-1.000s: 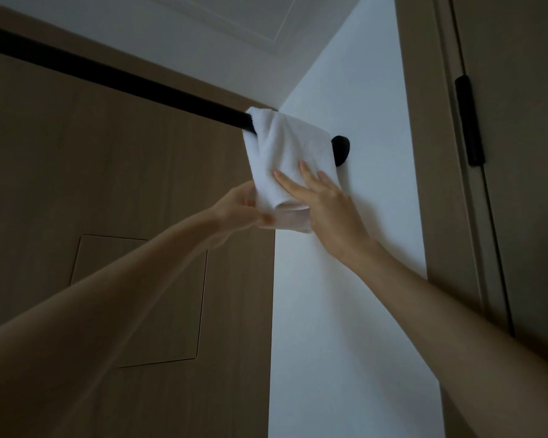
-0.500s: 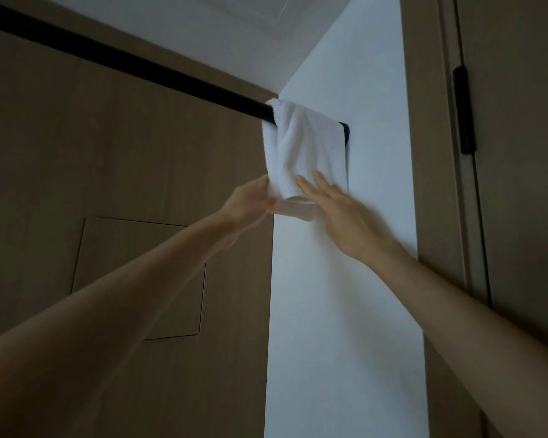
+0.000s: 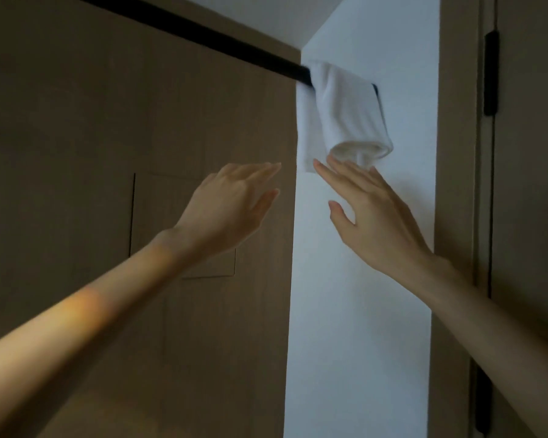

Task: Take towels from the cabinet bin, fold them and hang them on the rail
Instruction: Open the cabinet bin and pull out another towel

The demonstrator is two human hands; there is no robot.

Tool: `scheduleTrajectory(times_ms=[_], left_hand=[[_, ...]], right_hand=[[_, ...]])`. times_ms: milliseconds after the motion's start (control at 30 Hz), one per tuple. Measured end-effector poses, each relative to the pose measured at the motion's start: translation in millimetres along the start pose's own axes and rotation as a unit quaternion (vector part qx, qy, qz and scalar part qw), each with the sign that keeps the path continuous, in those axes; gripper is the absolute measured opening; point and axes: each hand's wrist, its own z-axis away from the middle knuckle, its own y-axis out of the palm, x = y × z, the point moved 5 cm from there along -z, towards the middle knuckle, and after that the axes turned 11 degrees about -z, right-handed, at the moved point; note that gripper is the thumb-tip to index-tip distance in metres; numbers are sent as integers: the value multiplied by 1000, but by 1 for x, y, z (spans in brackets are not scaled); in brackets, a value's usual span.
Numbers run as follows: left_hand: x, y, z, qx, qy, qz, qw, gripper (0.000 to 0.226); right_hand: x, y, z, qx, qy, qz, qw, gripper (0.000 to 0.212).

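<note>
The left half of the frame is filled by a brown wooden panel wall (image 3: 76, 153), in which a rectangular inset panel (image 3: 159, 222) is outlined near the centre. A strip of white wall (image 3: 361, 295) is seen right of the centre, and a brown door (image 3: 529, 216) with its frame is seen at the right edge. A black rail (image 3: 203, 36) is stretched from the upper left down to the white wall. The white folded towel (image 3: 345, 115) is hung over the right end of this rail, in the upper right of the centre, with its lower fold loosely rolled. The right hand (image 3: 374, 216) is held just under the towel with fingers straight and nothing grasped; whether the fingertips touch the lower edge cannot be told. The left hand (image 3: 231, 207) is spread too, released, apart from the towel, in front of the wooden panel. A black hinge (image 3: 491, 74) is fixed on the door at the upper right.
</note>
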Motion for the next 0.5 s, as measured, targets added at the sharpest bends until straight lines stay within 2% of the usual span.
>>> scheduleTrajectory(times_ms=[200,300,500], left_hand=[[8,-1,88,41,7,-27,999,56],[10,3,139,55,12,-45,997,52],[10,3,248,140,-22,-66,988,52]], right_hand=[[61,29,59,59,26,-21,998,57],[90,46,93,86,32,-37,995,58],[144,79,177,178,64,-113,975,57]])
